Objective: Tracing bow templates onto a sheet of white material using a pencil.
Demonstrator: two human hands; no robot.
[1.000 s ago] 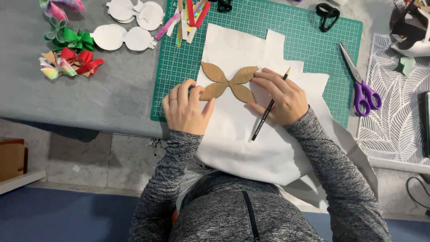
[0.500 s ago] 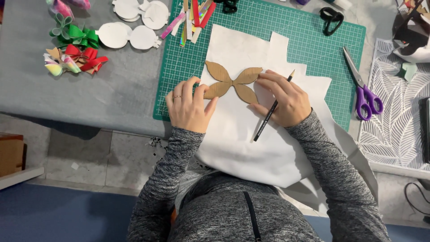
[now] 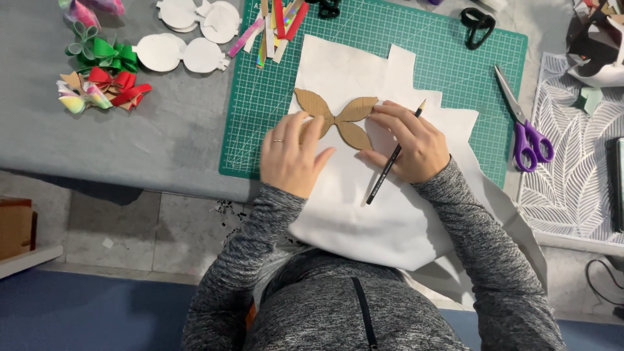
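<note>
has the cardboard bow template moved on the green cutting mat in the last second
No. The cardboard template sits at the same spot against the green cutting mat grid and the white sheet's stepped edge, under both hands.

A brown cardboard template (image 3: 335, 119) (four petals, like a bow) lies on white fabric (image 3: 364, 195) spread over a green cutting mat (image 3: 448, 58). The left hand (image 3: 291, 156) presses flat on its left petals; the right hand (image 3: 409, 140) touches its right edge, holding a black pencil (image 3: 393, 156). Purple scissors (image 3: 523, 123) lie well apart on the grey surface (image 3: 162, 136).
</note>
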